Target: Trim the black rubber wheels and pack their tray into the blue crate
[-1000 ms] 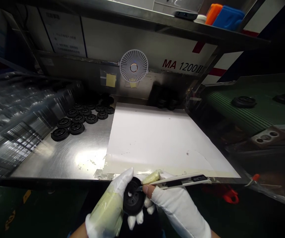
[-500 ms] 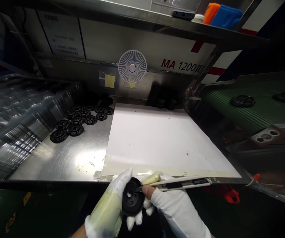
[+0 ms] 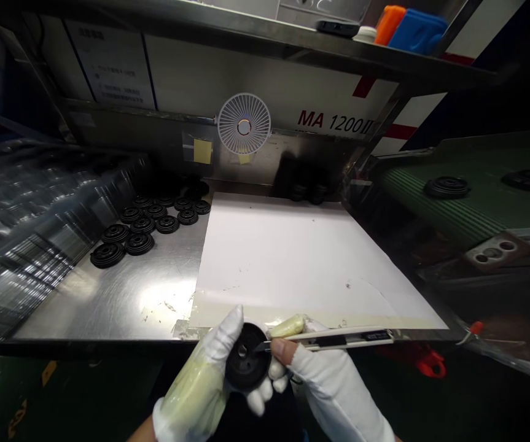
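Stainless workbench point(image 3: 108, 301) under a steel shelf point(image 3: 265, 42), a white sheet point(image 3: 292, 258) taped over its right part. Rows of black ribbed discs point(image 3: 154, 221) lie on the bare steel at left; two more sit on a green conveyor belt point(image 3: 467, 209) off to the right. Left hand point(image 3: 195, 374), white-gloved, clamps one black disc point(image 3: 246, 362) just off the bench's near edge, face tilted up. Right hand point(image 3: 329, 387) grips a snap-off utility knife point(image 3: 338, 337) close by, its blade tip at the disc's face beside the centre hole; contact too small to tell.
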`<move>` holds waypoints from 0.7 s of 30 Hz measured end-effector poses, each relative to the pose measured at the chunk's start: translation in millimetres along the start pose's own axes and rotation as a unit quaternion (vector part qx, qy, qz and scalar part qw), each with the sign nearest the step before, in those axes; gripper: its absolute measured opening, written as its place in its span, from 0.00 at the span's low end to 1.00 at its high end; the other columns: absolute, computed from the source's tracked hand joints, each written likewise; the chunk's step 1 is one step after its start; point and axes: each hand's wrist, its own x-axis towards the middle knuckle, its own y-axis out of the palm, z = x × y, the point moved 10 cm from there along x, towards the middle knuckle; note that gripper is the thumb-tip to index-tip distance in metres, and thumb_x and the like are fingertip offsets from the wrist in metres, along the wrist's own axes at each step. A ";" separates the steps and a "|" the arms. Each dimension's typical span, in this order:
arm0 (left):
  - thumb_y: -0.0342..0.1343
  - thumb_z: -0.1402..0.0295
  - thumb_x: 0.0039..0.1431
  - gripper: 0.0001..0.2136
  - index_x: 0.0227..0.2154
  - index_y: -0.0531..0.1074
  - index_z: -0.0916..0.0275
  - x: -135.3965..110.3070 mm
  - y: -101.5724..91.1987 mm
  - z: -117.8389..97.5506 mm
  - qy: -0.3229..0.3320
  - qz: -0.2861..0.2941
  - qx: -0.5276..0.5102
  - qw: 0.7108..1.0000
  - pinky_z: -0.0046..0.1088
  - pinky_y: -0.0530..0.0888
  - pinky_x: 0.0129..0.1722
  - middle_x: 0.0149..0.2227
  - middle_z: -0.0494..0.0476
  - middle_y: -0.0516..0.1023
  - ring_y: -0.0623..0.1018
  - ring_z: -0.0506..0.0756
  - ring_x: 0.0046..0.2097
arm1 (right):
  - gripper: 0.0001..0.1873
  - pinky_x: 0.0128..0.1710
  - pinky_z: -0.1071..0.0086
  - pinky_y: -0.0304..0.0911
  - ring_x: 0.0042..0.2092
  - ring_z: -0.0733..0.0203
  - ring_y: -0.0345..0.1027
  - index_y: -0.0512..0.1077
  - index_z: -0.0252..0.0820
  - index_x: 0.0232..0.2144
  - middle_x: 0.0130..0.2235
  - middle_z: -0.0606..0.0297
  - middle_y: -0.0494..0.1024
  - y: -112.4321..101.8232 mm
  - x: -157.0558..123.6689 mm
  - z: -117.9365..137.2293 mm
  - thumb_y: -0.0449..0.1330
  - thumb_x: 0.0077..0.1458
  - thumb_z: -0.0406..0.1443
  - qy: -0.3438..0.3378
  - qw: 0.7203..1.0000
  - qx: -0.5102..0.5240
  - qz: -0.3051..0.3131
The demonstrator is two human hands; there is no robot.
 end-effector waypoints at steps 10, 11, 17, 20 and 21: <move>0.60 0.81 0.43 0.12 0.28 0.79 0.57 6.4 -33.8 -26.5 0.163 -0.115 0.107 0.974 0.24 0.71 0.45 0.32 0.51 0.79 0.76 0.52 0.38 | 0.19 0.14 0.71 0.53 0.15 0.66 0.58 0.69 0.44 0.27 0.16 0.68 0.70 -8.1 6.6 -5.2 0.69 0.39 0.49 -0.020 0.997 0.061 -0.041; 0.60 0.81 0.43 0.12 0.29 0.79 0.57 6.2 -31.9 -26.5 0.164 -0.116 0.104 0.974 0.24 0.71 0.45 0.33 0.51 0.80 0.77 0.52 0.39 | 0.18 0.15 0.69 0.54 0.15 0.65 0.58 0.70 0.44 0.27 0.16 0.67 0.70 -7.6 7.6 -7.2 0.68 0.40 0.49 -0.020 0.998 0.045 -0.040; 0.61 0.76 0.47 0.09 0.32 0.80 0.58 -0.4 -16.5 -33.2 0.158 -0.095 0.136 0.973 0.31 0.73 0.44 0.35 0.56 0.80 0.77 0.56 0.39 | 0.15 0.27 0.64 0.65 0.22 0.60 0.65 0.73 0.41 0.21 0.19 0.64 0.71 -14.4 9.0 -8.8 0.68 0.41 0.47 -0.040 0.997 -0.041 -0.050; 0.60 0.77 0.47 0.11 0.33 0.80 0.59 -2.3 -12.5 -35.9 0.164 -0.081 0.164 0.969 0.31 0.73 0.45 0.36 0.56 0.80 0.77 0.57 0.39 | 0.14 0.37 0.65 0.67 0.31 0.59 0.68 0.73 0.41 0.22 0.24 0.65 0.74 -16.9 3.6 -9.6 0.69 0.42 0.45 -0.054 0.996 -0.046 -0.048; 0.59 0.77 0.47 0.11 0.33 0.80 0.59 -2.2 -12.5 -35.7 0.164 -0.080 0.166 0.969 0.31 0.73 0.44 0.36 0.56 0.80 0.77 0.57 0.39 | 0.15 0.38 0.65 0.67 0.32 0.60 0.68 0.73 0.40 0.24 0.26 0.65 0.75 -16.9 1.3 -10.6 0.67 0.45 0.46 -0.056 0.996 -0.047 -0.046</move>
